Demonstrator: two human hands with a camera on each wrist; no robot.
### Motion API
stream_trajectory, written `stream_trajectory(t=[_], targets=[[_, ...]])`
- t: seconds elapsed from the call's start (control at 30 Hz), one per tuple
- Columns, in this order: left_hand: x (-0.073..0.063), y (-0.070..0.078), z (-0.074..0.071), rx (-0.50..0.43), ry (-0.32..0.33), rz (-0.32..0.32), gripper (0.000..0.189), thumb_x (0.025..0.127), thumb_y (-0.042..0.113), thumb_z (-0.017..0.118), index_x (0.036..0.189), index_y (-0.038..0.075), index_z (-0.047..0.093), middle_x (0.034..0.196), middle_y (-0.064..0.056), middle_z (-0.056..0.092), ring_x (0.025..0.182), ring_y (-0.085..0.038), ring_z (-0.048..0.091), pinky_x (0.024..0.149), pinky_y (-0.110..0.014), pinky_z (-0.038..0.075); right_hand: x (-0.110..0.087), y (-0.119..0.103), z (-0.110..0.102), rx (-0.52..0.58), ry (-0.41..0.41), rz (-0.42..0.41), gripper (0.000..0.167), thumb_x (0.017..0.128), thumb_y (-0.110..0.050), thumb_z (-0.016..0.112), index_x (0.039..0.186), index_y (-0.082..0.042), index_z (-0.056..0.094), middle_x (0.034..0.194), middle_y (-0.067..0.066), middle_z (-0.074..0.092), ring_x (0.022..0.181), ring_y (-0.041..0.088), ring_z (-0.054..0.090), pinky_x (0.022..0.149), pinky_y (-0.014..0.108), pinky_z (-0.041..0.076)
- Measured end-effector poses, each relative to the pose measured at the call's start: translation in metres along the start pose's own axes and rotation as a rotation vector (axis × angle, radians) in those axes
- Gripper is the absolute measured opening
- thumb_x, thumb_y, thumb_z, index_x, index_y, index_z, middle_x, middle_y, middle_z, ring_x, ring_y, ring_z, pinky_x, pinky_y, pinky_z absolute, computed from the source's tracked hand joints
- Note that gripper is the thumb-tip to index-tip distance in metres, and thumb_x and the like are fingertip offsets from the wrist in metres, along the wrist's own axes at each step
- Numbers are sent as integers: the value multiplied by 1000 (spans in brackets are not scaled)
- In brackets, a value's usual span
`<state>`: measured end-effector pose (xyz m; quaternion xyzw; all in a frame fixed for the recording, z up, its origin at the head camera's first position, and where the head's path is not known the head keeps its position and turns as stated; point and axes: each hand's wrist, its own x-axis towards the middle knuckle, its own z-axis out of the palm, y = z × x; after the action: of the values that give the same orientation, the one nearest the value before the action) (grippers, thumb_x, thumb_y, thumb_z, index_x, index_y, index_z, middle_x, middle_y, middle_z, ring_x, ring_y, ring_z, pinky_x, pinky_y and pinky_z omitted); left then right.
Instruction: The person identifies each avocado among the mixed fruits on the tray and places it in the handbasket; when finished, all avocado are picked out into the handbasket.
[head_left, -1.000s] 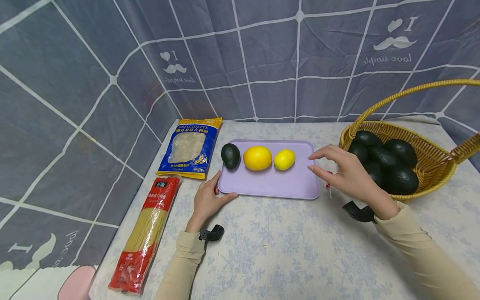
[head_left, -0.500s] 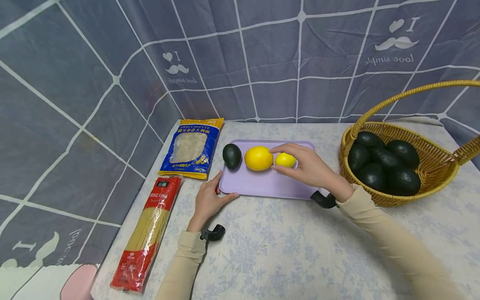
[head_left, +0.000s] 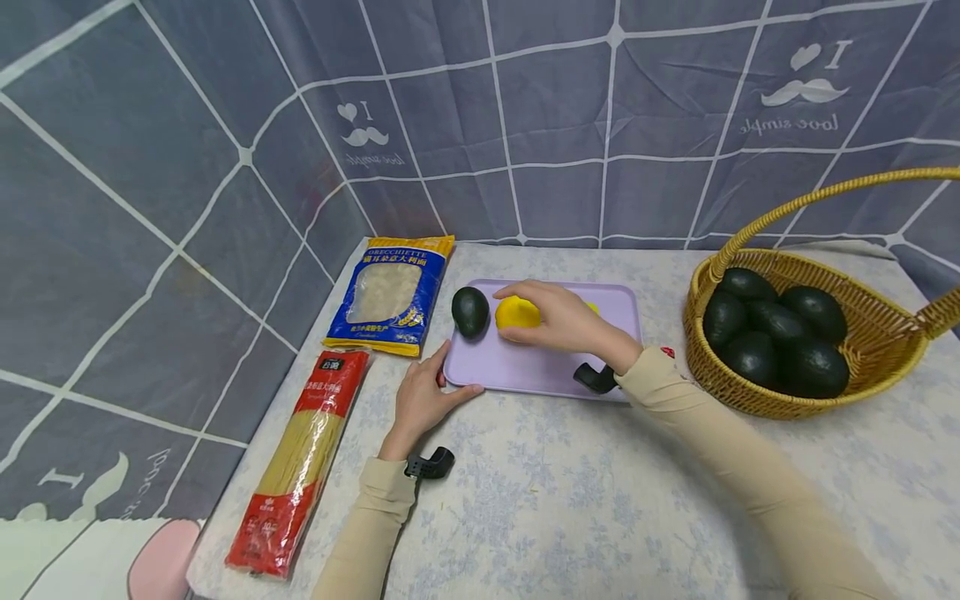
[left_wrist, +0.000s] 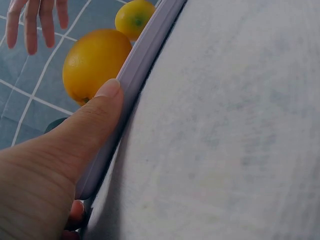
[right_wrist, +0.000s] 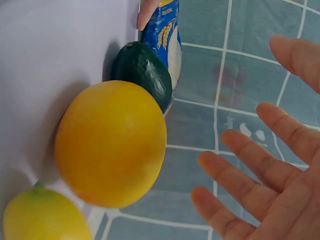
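Observation:
A lilac tray [head_left: 480, 373] holds a dark green avocado [head_left: 471, 313], a large rounded yellow fruit [head_left: 514, 313] and a smaller lemon [head_left: 593, 307], in a row. My left hand [head_left: 422, 402] grips the tray's near left corner; its thumb [left_wrist: 100, 102] lies along the rim, with fingertips round the corner. My right hand [head_left: 561, 320] is over the large yellow fruit and hides most of the lemon. In the right wrist view, its fingers [right_wrist: 245, 187] are spread and apart from the fruit.
A wicker basket [head_left: 697, 367] with several avocados stands at right. A blue orecchiette bag [head_left: 386, 292] and a red spaghetti pack [head_left: 300, 462] lie at left. A small red item [head_left: 667, 352] is between tray and basket. A grey grid-patterned curtain [head_left: 555, 108] hangs behind.
My right hand has moved left, from beside the tray's right edge, past the lemon, to the large yellow fruit. My left hand has stayed at the tray corner.

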<state>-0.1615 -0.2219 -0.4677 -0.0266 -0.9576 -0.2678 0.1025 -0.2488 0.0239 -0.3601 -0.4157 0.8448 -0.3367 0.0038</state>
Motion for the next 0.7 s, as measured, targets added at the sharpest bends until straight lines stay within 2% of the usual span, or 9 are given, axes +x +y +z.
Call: stream_trajectory(t=[0.1,0.2,0.43,0.7], targets=[[0,0,0,0,-6,0,95,70,54,78,144,7,41,72,-1,44,69,-19,36,57,-31,26,13,-1,3,-26,-41,23,57,85,-42,69,134,-16,54,130,5,53,114,25,52,96,42,37],[0,0,-1,-2,-11,0,95,71,54,78,144,6,42,72,-1,45,69,-19,36,57,-31,27,28,-5,6,-62,-91,47,61,86,-45,67,137,-15,51,133,8,51,117,25,50,97,44,36],[0,0,-2,2,-4,-1,95,70,54,78,144,6,42,71,0,44,68,-18,36,56,-31,26,63,-6,14,-85,-240,149,67,86,-49,66,139,-13,48,137,11,47,118,26,49,99,44,35],[-1,1,-1,-7,8,20,95,70,53,79,143,5,42,70,0,44,67,-18,35,57,-31,26,93,3,21,-78,-339,202,64,88,-40,67,140,-10,45,139,16,45,126,29,42,103,42,30]])
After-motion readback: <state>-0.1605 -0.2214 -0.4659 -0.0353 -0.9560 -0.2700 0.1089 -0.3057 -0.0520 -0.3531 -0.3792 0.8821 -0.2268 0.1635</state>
